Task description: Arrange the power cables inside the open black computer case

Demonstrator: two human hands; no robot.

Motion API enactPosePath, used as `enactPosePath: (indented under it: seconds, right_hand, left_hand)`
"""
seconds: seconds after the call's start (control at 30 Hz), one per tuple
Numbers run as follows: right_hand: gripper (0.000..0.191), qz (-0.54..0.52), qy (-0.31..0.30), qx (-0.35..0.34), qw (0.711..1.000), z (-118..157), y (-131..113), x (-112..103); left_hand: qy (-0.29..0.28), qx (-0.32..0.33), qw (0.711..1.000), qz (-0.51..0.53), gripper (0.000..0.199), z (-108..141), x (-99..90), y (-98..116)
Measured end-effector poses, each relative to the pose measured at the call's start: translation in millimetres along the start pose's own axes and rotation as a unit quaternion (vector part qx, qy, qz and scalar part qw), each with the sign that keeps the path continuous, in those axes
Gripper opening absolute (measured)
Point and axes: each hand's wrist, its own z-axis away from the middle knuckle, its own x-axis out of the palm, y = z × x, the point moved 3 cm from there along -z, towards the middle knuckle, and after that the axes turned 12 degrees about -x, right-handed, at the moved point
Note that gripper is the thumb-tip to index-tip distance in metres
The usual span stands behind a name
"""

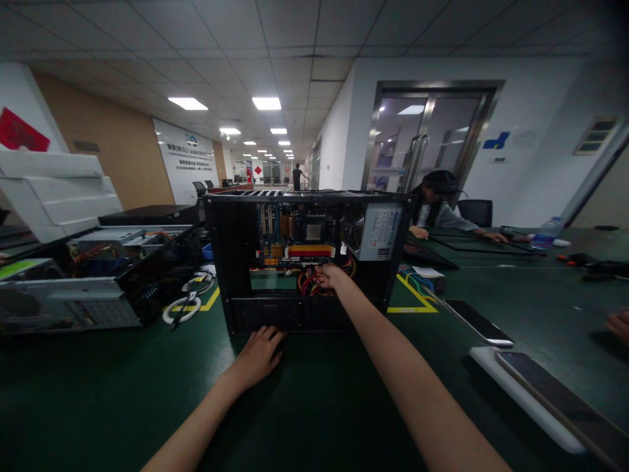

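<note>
A black computer case stands upright on the green table, its open side facing me. Inside it are a motherboard with red and yellow memory slots and a silver power supply at the upper right. My right hand reaches into the case, its fingers closed on a bundle of red, yellow and black cables below the motherboard. My left hand lies with fingers spread on the table, fingertips against the bottom front edge of the case.
Another opened computer case lies to the left, beside coiled white cables. Phones and a white slab lie on the right. A co-worker sits behind on the right, near a water bottle. Another person's fingers show at the right edge.
</note>
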Motion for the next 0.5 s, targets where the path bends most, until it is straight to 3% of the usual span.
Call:
enactPosePath:
  seconds: [0.5]
  right_hand:
    - [0.019,0.021,-0.027,0.019,0.999,10.0,2.4,-0.3]
  left_hand:
    - [0.013,0.01,1.0,-0.007,0.04,-0.3,2.2,-1.3]
